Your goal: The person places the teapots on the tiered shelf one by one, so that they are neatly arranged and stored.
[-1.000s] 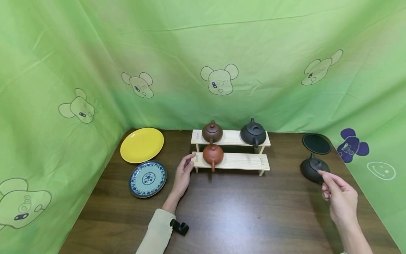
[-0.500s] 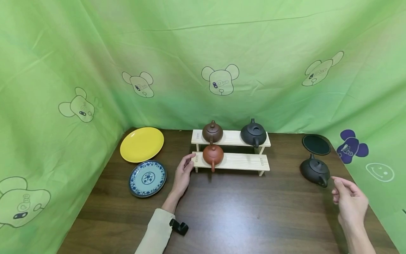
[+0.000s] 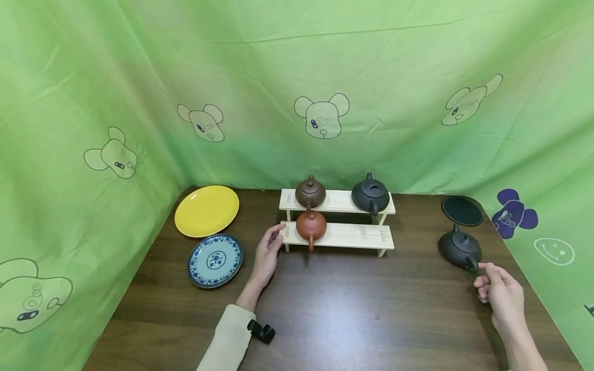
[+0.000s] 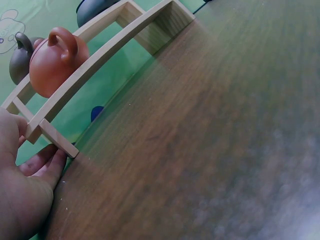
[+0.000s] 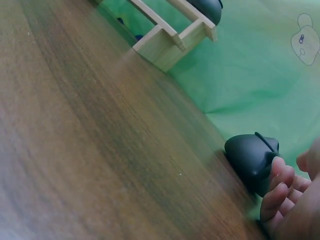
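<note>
My left hand (image 3: 266,256) holds the left end of the lower tier of the light wooden stand (image 3: 352,235), with fingers at its end and leg in the left wrist view. On that tier sits an orange-brown teapot (image 3: 311,226), its handle facing me. A dark brown teapot (image 3: 310,192) and a black teapot (image 3: 370,195) stand on the upper tier. At the right, another black teapot (image 3: 457,248) rests on the table. My right hand (image 3: 503,296) has a fingertip at its handle. In the right wrist view the thumb stands apart from the loosely bent fingers.
A yellow plate (image 3: 207,211) and a blue patterned plate (image 3: 215,260) lie at the left. Behind the right-hand black teapot is a dark round mat (image 3: 462,211). Green printed cloth (image 3: 260,77) closes off the back and sides of the wooden table (image 3: 343,309).
My right hand first drew back to the right, uncovering the black teapot's handle, then came back left to touch it. My left hand and the stand stayed in place.
</note>
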### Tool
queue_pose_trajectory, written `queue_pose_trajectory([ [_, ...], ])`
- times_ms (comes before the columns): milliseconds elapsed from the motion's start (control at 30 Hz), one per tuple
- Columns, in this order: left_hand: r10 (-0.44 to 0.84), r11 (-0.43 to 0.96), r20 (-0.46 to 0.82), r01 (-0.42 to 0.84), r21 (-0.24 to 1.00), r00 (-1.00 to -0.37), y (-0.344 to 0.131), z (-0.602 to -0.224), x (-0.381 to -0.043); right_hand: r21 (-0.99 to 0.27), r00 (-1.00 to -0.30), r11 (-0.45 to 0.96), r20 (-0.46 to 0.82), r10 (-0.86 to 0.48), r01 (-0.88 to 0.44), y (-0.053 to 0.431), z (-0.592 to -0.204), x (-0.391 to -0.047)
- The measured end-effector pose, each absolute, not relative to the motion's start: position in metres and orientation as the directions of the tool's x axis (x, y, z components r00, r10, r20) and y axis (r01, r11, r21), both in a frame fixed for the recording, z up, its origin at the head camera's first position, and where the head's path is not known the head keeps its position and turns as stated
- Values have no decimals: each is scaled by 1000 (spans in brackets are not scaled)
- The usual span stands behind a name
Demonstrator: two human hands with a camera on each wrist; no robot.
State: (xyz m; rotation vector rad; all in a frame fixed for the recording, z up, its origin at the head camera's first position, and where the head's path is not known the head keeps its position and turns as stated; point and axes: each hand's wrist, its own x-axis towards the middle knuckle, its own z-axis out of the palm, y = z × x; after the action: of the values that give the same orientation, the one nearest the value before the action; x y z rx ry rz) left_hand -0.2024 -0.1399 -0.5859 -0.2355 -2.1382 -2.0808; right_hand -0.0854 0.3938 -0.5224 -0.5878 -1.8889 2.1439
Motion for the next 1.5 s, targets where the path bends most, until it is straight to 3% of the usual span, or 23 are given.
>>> queue_pose_trajectory([
  [300,10,25,221,221,975,-975,-138,-574,-194,-987,-907,-53,-163,387,154,392,-524,-84],
  [600,22,0,132,132,991,-991,-144,-599,-210,-990,-933,-11,-134,335,138,386,-529,-86],
  [733,19,4,153,153,988,-988,-143,-601,-210,-989,-937,13,-134,322,146,385,-530,-87],
  [967,10,53,225,225,973,-974,-142,-592,-205,-992,-947,-19,-122,298,122,385,-533,-90],
  [1500,24,16,134,135,991,-991,-146,-603,-214,-981,-936,-69,-193,296,181,388,-528,-95],
])
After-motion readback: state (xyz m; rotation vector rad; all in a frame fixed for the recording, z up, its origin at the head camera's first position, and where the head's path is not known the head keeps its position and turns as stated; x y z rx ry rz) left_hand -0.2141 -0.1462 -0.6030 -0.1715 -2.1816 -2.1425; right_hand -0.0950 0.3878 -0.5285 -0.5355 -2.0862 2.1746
